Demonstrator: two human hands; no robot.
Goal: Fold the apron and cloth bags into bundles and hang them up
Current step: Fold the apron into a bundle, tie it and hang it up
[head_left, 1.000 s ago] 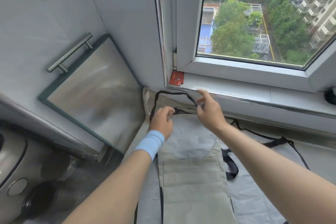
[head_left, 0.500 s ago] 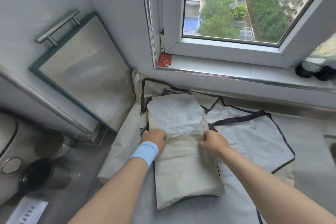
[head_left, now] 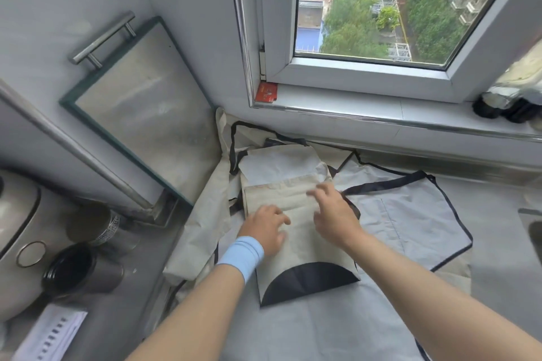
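Note:
A beige cloth bag (head_left: 296,255), folded into a rectangle with a black half-round patch at its near end, lies on a pale grey apron (head_left: 404,214) with black edging, spread over the counter below the window. My left hand (head_left: 267,228), with a blue wristband, rests flat on the folded bag with fingers apart. My right hand (head_left: 334,214) hovers over the bag's upper right part, fingers spread and blurred, holding nothing. A white folded flap (head_left: 278,164) pokes out beyond the bag. More beige cloth (head_left: 202,231) lies underneath at the left.
A metal board with a bar handle (head_left: 140,108) leans against the left wall. A rice cooker (head_left: 14,228), a glass jar (head_left: 96,226) and a black cup (head_left: 70,269) stand at the left. Dark jars (head_left: 504,105) and a red card (head_left: 266,92) sit on the sill.
Both hands came back from the black strap near the sill, folded the bag's upper part down, and now lie open on the bundle. The black patch now shows at its near end.

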